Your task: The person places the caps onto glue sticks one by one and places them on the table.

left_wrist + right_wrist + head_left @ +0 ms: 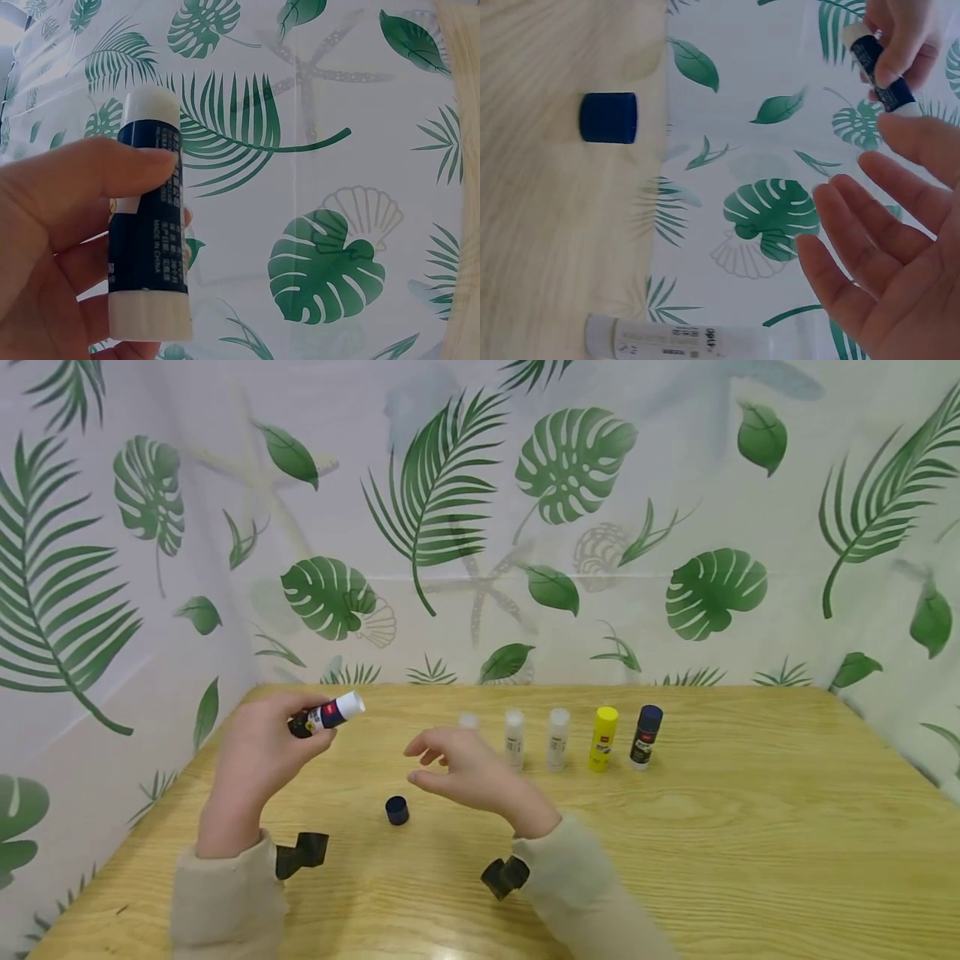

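My left hand (258, 747) grips an uncapped glue stick (327, 715) with a dark navy label, raised over the left part of the table. Both its white ends show in the left wrist view, where the thumb lies across the label (166, 225). A dark blue cap (397, 810) rests on the tabletop between my hands. To the right of it, my right hand (468, 768) hovers with loosely bent fingers and nothing in it. In the right wrist view, its fingers are spread apart below the held glue stick (881, 71).
Behind the right hand, a row of upright glue sticks runs rightward: a partly hidden white one (468, 721), two more white ones (513, 740), a yellow one (603, 740) and a navy one (646, 737). A leaf-patterned cloth (480, 527) hangs behind the wooden table (750, 843).
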`<action>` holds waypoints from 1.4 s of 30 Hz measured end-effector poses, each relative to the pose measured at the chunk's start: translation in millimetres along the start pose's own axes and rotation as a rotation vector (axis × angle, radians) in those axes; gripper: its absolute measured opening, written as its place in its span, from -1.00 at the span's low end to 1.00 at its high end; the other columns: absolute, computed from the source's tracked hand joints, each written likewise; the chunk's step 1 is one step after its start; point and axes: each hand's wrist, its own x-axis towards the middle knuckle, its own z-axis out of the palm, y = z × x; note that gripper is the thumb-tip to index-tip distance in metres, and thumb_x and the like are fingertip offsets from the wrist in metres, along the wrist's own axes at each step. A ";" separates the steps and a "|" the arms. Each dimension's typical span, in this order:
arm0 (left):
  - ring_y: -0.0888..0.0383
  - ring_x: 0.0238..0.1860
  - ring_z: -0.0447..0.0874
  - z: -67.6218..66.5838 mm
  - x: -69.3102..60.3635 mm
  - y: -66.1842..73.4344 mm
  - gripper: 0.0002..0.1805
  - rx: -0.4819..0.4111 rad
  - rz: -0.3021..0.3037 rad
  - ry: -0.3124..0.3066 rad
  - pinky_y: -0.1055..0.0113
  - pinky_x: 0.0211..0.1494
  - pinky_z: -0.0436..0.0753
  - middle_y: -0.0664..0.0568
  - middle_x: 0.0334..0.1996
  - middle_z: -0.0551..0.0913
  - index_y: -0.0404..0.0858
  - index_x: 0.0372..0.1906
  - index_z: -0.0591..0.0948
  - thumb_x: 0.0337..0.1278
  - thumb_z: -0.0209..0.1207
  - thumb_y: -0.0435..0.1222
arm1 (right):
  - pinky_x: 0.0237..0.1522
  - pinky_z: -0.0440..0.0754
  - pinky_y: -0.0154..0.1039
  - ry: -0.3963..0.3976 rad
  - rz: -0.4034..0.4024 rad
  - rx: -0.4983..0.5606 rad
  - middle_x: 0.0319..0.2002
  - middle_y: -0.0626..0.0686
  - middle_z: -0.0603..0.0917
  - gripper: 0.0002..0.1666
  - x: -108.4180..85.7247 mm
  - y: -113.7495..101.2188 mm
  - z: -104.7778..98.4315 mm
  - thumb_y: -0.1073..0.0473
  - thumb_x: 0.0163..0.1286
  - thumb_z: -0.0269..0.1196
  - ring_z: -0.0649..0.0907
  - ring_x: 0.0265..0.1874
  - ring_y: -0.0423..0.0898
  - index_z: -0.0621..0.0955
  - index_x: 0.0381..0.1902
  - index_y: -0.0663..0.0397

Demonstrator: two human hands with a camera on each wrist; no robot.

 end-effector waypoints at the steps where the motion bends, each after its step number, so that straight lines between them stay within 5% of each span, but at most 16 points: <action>1: 0.05 -0.45 0.48 0.1 0.3 0.0 -0.72 0.001 -0.002 -0.007 0.23 -0.45 0.45 -0.12 -0.31 0.62 -0.27 -0.19 0.63 -0.15 0.24 -0.35 | -0.16 0.50 -0.21 -0.037 0.008 -0.004 -0.14 0.06 0.57 -0.70 1.1 0.7 3.7 0.21 0.18 0.22 0.56 -0.20 -0.09 0.54 -0.12 0.20; 7: 0.08 -0.49 0.45 1.6 2.0 2.3 -0.72 0.024 -0.008 -0.062 0.27 -0.49 0.43 -0.10 -0.34 0.62 -0.29 -0.22 0.63 -0.16 0.27 -0.32 | 0.01 0.38 -0.28 -0.264 0.102 -0.064 0.04 0.05 0.47 -0.47 6.6 6.9 25.0 0.12 0.18 0.23 0.46 0.01 -0.08 0.43 0.09 0.19; 23: 0.18 -0.50 0.47 18.8 5.4 9.5 -0.76 0.047 0.084 -0.212 0.24 -0.41 0.47 0.02 -0.38 0.63 -0.26 -0.28 0.64 -0.19 0.28 -0.33 | 0.18 0.17 -0.31 -0.520 0.088 -0.208 0.25 0.19 0.22 -0.44 9.8 17.7 52.5 0.22 0.30 0.08 0.23 0.23 -0.05 0.27 0.23 0.26; 33: 0.18 -0.49 0.47 21.3 6.4 11.2 -0.75 0.035 0.093 -0.238 0.23 -0.39 0.49 0.02 -0.36 0.62 -0.25 -0.27 0.64 -0.20 0.28 -0.34 | -0.05 0.39 -0.40 -0.440 0.055 -0.291 -0.09 0.01 0.51 -0.58 9.5 16.8 51.2 0.27 0.12 0.25 0.49 -0.12 -0.20 0.53 -0.01 0.14; 42: 0.19 -0.50 0.46 21.4 6.3 11.6 -0.74 0.054 0.103 -0.244 0.23 -0.40 0.48 0.02 -0.37 0.63 -0.25 -0.26 0.64 -0.21 0.28 -0.34 | -0.18 0.44 -0.40 -0.433 0.131 -0.239 -0.29 -0.08 0.58 -0.77 7.6 18.1 48.0 0.36 0.10 0.24 0.52 -0.28 -0.25 0.58 -0.23 0.09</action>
